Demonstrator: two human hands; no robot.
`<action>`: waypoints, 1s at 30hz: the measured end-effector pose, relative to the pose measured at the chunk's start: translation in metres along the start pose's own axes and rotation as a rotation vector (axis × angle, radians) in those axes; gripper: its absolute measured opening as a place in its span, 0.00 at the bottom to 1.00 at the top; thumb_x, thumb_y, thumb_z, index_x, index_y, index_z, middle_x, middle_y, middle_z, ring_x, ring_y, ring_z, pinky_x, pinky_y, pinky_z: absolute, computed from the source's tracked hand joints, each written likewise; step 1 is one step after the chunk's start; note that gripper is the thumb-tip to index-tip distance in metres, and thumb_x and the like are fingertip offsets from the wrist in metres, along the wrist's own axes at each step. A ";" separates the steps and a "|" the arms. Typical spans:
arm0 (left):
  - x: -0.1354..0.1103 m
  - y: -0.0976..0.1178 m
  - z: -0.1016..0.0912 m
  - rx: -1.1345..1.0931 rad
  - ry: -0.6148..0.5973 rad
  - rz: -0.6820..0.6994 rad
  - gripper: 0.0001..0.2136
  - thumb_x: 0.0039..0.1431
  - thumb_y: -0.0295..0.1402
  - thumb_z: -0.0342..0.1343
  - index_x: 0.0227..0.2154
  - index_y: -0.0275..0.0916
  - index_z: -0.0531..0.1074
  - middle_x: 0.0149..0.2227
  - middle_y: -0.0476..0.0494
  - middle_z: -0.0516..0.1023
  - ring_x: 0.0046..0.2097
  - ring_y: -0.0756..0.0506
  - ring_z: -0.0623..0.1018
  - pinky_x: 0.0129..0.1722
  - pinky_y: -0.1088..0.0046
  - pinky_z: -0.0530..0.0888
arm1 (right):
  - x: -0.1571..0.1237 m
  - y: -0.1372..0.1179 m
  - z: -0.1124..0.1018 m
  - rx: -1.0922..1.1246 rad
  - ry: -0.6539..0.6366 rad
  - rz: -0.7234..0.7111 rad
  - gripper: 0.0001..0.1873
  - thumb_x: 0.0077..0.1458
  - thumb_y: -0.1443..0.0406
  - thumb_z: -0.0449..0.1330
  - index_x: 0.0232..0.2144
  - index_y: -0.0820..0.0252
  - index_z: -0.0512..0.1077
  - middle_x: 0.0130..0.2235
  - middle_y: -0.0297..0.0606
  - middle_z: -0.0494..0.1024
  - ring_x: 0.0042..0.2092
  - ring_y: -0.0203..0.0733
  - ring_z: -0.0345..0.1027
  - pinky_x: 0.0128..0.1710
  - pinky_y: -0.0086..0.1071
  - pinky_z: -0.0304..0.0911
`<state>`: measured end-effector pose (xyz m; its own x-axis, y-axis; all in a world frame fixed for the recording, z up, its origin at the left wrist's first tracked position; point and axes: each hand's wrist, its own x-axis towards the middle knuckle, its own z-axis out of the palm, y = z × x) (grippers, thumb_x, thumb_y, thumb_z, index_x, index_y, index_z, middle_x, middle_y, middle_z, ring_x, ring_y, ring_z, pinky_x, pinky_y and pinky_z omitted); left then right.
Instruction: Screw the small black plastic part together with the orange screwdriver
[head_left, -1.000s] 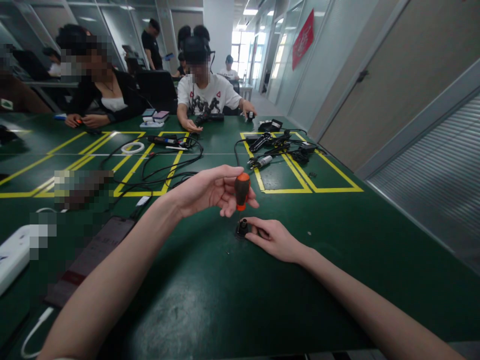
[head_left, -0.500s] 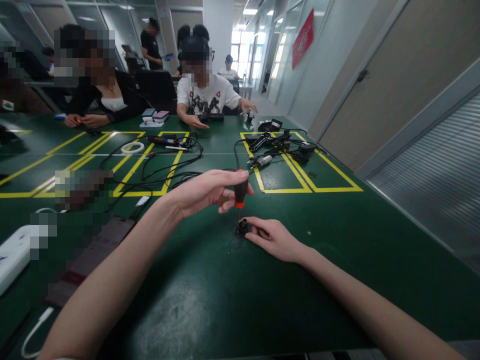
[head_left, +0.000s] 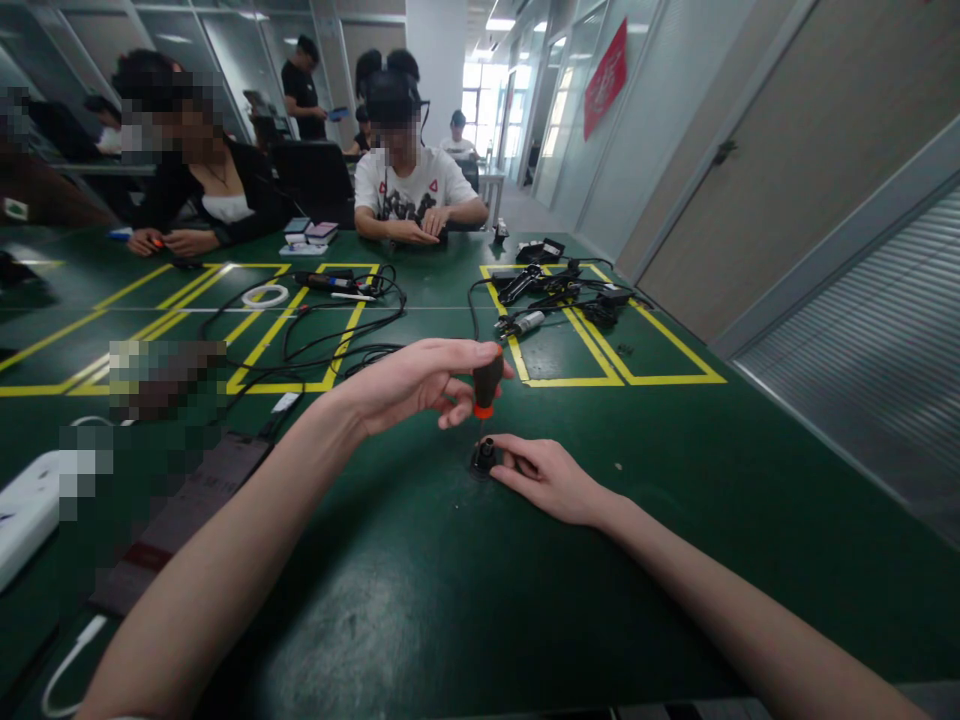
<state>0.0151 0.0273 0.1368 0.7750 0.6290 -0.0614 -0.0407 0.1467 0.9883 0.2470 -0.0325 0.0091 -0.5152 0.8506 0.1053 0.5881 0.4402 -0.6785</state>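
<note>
Grn tbl (head_left: 390, 600); screwdriver (head_left: 487, 384) near-vert., pointing down twd blk part (head_left: 484, 458).

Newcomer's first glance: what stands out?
First, the black-and-orange screwdriver in the left hand at centre, above a small black part that the right hand holds on the green table. Next, the red banner, high and right of centre, and the yellow tape across the table's far half.

An office, judging by glass partitions (head_left: 225, 62), a black chair (head_left: 311, 178), a shared table (head_left: 555, 610)
</note>
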 end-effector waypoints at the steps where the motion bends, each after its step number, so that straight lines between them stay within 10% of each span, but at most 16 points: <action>1: 0.000 0.000 0.000 0.011 0.004 0.000 0.24 0.56 0.52 0.68 0.39 0.32 0.78 0.34 0.44 0.77 0.26 0.54 0.70 0.22 0.78 0.66 | 0.000 0.000 0.000 0.001 0.000 0.002 0.21 0.69 0.57 0.58 0.57 0.63 0.75 0.30 0.31 0.75 0.26 0.34 0.59 0.30 0.30 0.54; 16: 0.001 0.001 -0.002 -0.016 -0.063 -0.046 0.25 0.60 0.56 0.63 0.39 0.34 0.76 0.41 0.37 0.85 0.29 0.49 0.80 0.29 0.74 0.75 | 0.000 0.000 -0.001 0.017 0.003 0.006 0.19 0.69 0.57 0.58 0.54 0.62 0.75 0.29 0.31 0.74 0.25 0.34 0.59 0.29 0.30 0.54; 30: -0.002 0.002 -0.001 0.009 -0.008 -0.017 0.24 0.57 0.53 0.68 0.38 0.32 0.78 0.30 0.47 0.76 0.25 0.54 0.70 0.22 0.78 0.68 | 0.000 0.002 0.000 0.009 0.007 -0.010 0.21 0.70 0.55 0.57 0.57 0.62 0.75 0.29 0.31 0.75 0.25 0.33 0.59 0.30 0.29 0.54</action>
<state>0.0133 0.0269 0.1386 0.7805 0.6204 -0.0773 -0.0217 0.1504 0.9884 0.2482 -0.0313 0.0077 -0.5167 0.8480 0.1176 0.5769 0.4464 -0.6840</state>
